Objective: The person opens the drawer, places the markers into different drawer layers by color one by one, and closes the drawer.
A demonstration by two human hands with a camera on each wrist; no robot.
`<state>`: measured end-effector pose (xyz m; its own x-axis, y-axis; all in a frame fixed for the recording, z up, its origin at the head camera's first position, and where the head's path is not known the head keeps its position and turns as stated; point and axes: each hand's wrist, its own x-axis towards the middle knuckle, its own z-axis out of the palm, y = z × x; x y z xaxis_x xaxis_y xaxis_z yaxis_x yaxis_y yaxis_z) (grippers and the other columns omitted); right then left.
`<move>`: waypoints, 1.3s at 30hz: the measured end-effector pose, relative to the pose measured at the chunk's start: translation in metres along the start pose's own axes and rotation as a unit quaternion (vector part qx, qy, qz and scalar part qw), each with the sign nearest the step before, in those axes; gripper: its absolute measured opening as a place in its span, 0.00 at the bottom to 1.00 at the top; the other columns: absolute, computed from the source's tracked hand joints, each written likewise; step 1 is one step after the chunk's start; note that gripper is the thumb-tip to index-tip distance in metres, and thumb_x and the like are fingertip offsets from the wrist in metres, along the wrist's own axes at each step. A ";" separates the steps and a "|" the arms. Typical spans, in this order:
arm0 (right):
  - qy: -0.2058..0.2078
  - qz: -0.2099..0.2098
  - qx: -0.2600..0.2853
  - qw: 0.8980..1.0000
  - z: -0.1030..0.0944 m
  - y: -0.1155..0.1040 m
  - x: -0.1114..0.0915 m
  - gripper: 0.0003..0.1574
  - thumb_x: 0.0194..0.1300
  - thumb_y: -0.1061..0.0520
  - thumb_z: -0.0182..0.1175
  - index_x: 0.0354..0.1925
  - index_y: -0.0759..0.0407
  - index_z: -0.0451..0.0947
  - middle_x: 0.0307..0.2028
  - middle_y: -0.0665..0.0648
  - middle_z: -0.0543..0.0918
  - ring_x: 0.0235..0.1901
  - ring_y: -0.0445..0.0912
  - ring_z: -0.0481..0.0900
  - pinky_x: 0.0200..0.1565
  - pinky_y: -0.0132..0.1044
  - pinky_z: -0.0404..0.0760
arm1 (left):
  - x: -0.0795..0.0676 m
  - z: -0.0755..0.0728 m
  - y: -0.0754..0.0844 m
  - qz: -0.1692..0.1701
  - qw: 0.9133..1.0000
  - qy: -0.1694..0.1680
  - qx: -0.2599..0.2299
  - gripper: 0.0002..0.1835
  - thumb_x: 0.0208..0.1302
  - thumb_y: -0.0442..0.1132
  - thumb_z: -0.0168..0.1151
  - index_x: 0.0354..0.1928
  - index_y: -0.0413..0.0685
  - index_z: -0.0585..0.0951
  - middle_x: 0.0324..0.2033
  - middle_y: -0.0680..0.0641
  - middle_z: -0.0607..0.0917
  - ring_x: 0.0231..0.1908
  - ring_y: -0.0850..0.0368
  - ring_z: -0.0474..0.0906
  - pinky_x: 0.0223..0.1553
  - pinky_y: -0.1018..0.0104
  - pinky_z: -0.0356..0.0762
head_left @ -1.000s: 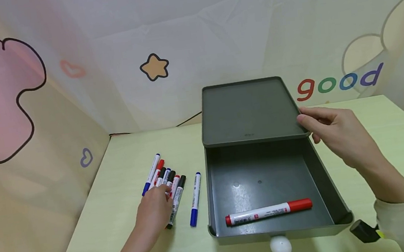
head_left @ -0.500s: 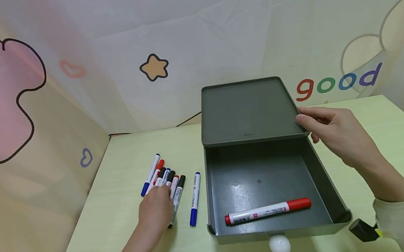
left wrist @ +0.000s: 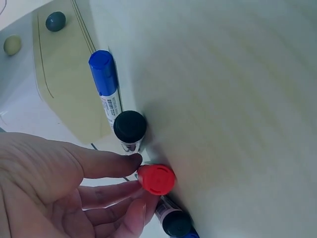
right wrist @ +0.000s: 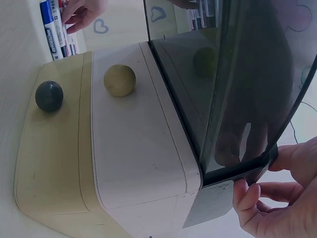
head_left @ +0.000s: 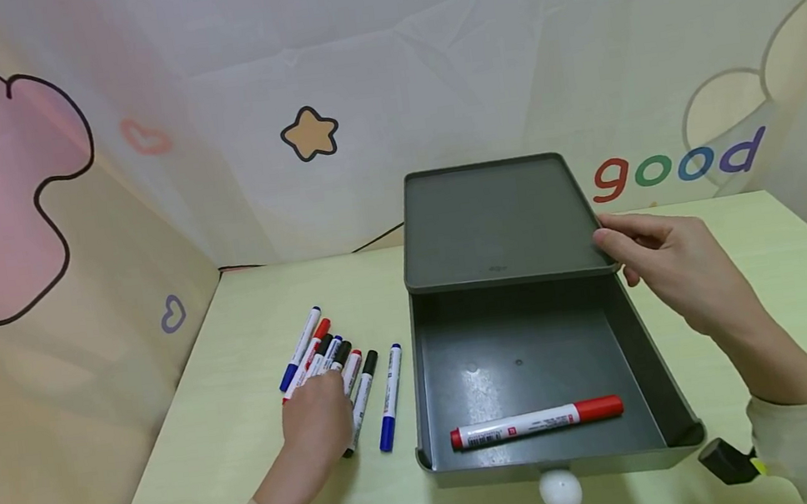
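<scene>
My left hand (head_left: 316, 421) is over the row of markers (head_left: 325, 354) left of the drawer unit. In the left wrist view, its thumb and fingers pinch a red-ended marker (left wrist: 157, 179), with a black-ended marker (left wrist: 130, 126) beside the thumb. A blue-capped marker (head_left: 390, 401) lies apart, to the right of the row. At the top right corner of the drawer unit (head_left: 498, 219), my right hand (head_left: 682, 276) grips the edge between thumb and fingers. The grey top drawer (head_left: 534, 328) is pulled out, and a larger red marker (head_left: 536, 423) lies crosswise in it.
Below the pulled-out drawer, the right wrist view shows a white drawer (right wrist: 143, 144) with a cream knob (right wrist: 120, 80) and a yellow drawer (right wrist: 52, 153) with a dark knob (right wrist: 49, 96). A white knob (head_left: 560, 492) sticks out in front. Printed cloth (head_left: 427, 72) hangs behind the table.
My left hand has shifted slightly right along the markers. The nearest black-capped marker has moved right, closer to the separate blue one. My right hand stays at the corner.
</scene>
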<state>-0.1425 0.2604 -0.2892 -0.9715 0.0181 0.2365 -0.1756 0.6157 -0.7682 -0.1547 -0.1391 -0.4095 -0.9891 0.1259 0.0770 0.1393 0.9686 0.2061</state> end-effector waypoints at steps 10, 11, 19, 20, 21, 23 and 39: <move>0.001 -0.001 0.004 1.000 -0.001 0.000 0.000 0.30 0.77 0.45 0.59 0.66 0.64 0.78 0.26 0.58 0.79 0.28 0.45 0.75 0.29 0.37 0.68 | 0.003 0.002 0.005 0.000 1.000 0.004 0.021 0.03 0.62 0.27 0.66 0.31 0.33 0.81 0.21 0.41 0.79 0.20 0.47 0.75 0.20 0.55 0.76; 0.001 -0.002 0.004 1.000 -0.001 0.000 0.000 0.30 0.77 0.45 0.59 0.66 0.64 0.78 0.26 0.59 0.79 0.28 0.45 0.75 0.29 0.37 0.68 | 0.003 0.002 0.005 0.002 1.000 0.005 0.020 0.03 0.62 0.26 0.66 0.31 0.33 0.81 0.21 0.41 0.79 0.20 0.47 0.75 0.20 0.56 0.76; -0.001 -0.001 0.006 1.000 0.001 0.002 0.001 0.30 0.77 0.47 0.59 0.66 0.65 0.77 0.27 0.59 0.79 0.28 0.45 0.75 0.29 0.36 0.68 | 0.006 -0.001 0.003 -0.027 0.999 -0.037 -0.026 0.03 0.65 0.30 0.65 0.35 0.35 0.82 0.22 0.43 0.78 0.22 0.49 0.74 0.21 0.60 0.74; -0.001 -0.001 0.007 1.000 0.001 0.002 0.001 0.30 0.77 0.47 0.59 0.66 0.65 0.77 0.27 0.59 0.79 0.28 0.45 0.75 0.29 0.36 0.68 | 0.006 -0.003 0.002 -0.033 0.998 -0.040 -0.034 0.03 0.65 0.30 0.65 0.35 0.35 0.83 0.22 0.43 0.78 0.23 0.50 0.74 0.22 0.60 0.73; -0.001 0.000 0.006 1.000 0.001 0.002 0.001 0.30 0.77 0.47 0.59 0.66 0.65 0.78 0.27 0.58 0.79 0.28 0.44 0.75 0.29 0.36 0.68 | 0.006 -0.005 0.001 -0.037 0.998 -0.040 -0.040 0.03 0.65 0.31 0.65 0.35 0.36 0.83 0.23 0.43 0.79 0.23 0.50 0.75 0.22 0.60 0.73; -0.001 0.002 0.006 1.000 0.000 0.002 0.001 0.30 0.77 0.46 0.59 0.66 0.64 0.77 0.27 0.58 0.78 0.28 0.45 0.75 0.29 0.37 0.68 | 0.005 -0.009 0.001 -0.044 0.997 -0.038 -0.054 0.06 0.65 0.33 0.67 0.39 0.35 0.85 0.26 0.42 0.83 0.25 0.51 0.76 0.22 0.60 0.74; -0.004 0.007 0.004 1.000 0.001 0.003 0.001 0.30 0.78 0.48 0.59 0.67 0.65 0.76 0.28 0.57 0.79 0.28 0.44 0.75 0.29 0.36 0.68 | -0.009 -0.063 0.009 -0.030 0.988 -0.002 -0.149 0.15 0.64 0.31 0.65 0.52 0.34 0.85 0.31 0.45 0.85 0.18 0.57 0.68 0.19 0.66 0.65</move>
<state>-0.1444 0.2616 -0.2923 -0.9752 0.0205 0.2202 -0.1624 0.6095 -0.7759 -0.1411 -0.1446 -0.3473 -0.9961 0.0711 0.0523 0.0876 0.8685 0.4878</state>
